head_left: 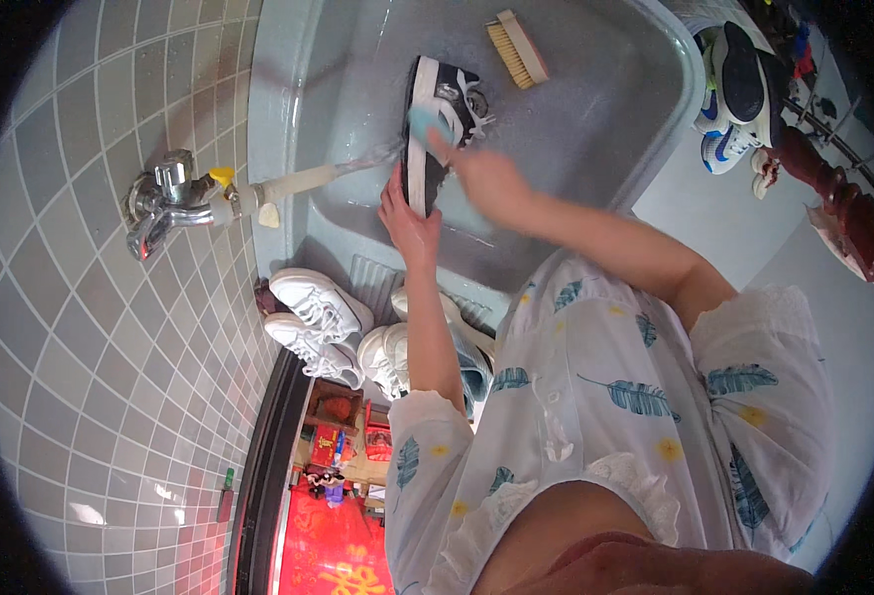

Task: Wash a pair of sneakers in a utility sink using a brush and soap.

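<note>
A black sneaker (418, 178) with a white sole and white laces is held on its side over the grey basin (605, 119). My left hand (413, 226) grips its near end, fingers wrapped round the sole and upper. Against the shoe's side, my right hand (486, 183) is closed on a light-blue thing (423, 121), smeared by motion, so its kind is unclear. Water (369, 159) runs from a pale hose (293, 185) toward the shoe. A scrub brush (517, 50) with yellowish bristles lies in the basin beyond the shoe.
A chrome tap (171, 198) with the hose on it juts from the tiled wall at left. White shoes (323, 307) stand below the basin's near edge. More shoes (729, 109) are at the far right. A dark door frame (263, 466) runs at lower left.
</note>
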Motion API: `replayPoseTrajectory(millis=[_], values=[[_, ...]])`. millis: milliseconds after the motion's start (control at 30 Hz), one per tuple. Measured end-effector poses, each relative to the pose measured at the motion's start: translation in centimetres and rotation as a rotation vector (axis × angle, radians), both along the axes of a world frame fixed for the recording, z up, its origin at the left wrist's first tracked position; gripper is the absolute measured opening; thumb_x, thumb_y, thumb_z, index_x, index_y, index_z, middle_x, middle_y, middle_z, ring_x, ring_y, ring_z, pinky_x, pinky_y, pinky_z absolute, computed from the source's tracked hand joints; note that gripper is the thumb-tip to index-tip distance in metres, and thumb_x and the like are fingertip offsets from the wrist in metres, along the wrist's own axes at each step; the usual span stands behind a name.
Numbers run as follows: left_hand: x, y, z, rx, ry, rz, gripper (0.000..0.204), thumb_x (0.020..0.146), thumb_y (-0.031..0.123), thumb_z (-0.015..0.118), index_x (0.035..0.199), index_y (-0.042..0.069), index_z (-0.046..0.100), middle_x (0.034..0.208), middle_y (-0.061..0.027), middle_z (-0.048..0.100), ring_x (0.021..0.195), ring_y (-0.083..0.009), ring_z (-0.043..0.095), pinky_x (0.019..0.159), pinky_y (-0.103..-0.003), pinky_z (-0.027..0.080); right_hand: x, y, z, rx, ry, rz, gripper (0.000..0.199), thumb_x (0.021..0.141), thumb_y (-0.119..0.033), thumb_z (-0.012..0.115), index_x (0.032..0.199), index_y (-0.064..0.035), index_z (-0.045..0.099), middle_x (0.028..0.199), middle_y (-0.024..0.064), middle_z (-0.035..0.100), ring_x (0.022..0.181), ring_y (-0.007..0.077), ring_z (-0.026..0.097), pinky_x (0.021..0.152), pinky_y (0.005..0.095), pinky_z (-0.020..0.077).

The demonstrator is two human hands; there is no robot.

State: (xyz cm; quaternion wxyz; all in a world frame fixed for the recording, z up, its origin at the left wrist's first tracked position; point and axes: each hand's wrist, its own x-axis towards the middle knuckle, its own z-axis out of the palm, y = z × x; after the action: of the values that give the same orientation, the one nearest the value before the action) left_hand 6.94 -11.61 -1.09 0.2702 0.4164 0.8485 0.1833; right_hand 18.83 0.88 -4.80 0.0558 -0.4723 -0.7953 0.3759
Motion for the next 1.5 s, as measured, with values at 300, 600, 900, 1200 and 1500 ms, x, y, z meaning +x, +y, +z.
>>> replayPoseTrajectory(millis=[300,600,900,1200,1500], values=[[-0.6,-0.8,0.2,0.001,-0.052,0.056,0.084,0.059,0.000,0.066,0.136,0.010,0.036,0.124,-0.0158,0.049,0.118,-0.0346,0.043,0.100,-0.046,0.030,-0.2,-3.4,5.8,-0.238,-0.036,0.246,0.074,0.077,-0.004,0.052,0.145,-0.0208,0.030,0.065,0.0195,0.060,0.054,0.0324,0.059,0.051,0.0452,0.0477],[-3.1,-0.9,-2.3,-0.114,-0.261,0.000,0.078,0.068,0.009,0.073,0.135,0.001,0.034,0.129,-0.0206,0.048,0.119,-0.0366,0.046,0.099,-0.043,0.037,-0.4,9.9,-6.3,-0.100,-0.108,0.028,0.051,0.086,-0.011,0.049,0.135,-0.0268,0.046,0.087,0.0205,0.066,0.073,0.0368,0.064,0.069,0.0458,0.0521],[-4.2,15.3,-7.1,-0.360,-0.018,-0.077,0.078,0.068,0.047,0.074,0.128,0.004,0.051,0.118,-0.0213,0.054,0.108,-0.0360,0.054,0.091,-0.042,0.045,0.2,7.3,-2.7,-0.251,-0.110,0.042,0.046,0.089,-0.019,0.048,0.133,-0.0296,0.049,0.093,0.0198,0.066,0.079,0.0389,0.064,0.074,0.0460,0.0514],[-1.5,12.0,-2.4,0.113,-0.165,-0.124,0.075,0.068,0.040,0.078,0.130,0.006,0.051,0.125,-0.0185,0.051,0.108,-0.0343,0.055,0.094,-0.042,0.043,0.7,13.1,-1.6,-0.617,0.080,-0.157,0.047,0.092,-0.019,0.049,0.137,-0.0318,0.045,0.064,0.0055,0.055,0.048,0.0173,0.051,0.048,0.0324,0.0441],[-2.2,10.4,7.8,0.343,-0.709,-0.134,0.084,0.071,0.012,0.077,0.142,0.006,0.033,0.143,-0.0130,0.037,0.128,-0.0221,0.041,0.101,-0.035,0.038,4.6,11.0,11.6,-1.162,0.466,-0.169,0.049,0.093,-0.016,0.051,0.139,-0.0298,0.043,0.055,-0.0060,0.037,0.044,0.0044,0.034,0.041,0.0212,0.0301]])
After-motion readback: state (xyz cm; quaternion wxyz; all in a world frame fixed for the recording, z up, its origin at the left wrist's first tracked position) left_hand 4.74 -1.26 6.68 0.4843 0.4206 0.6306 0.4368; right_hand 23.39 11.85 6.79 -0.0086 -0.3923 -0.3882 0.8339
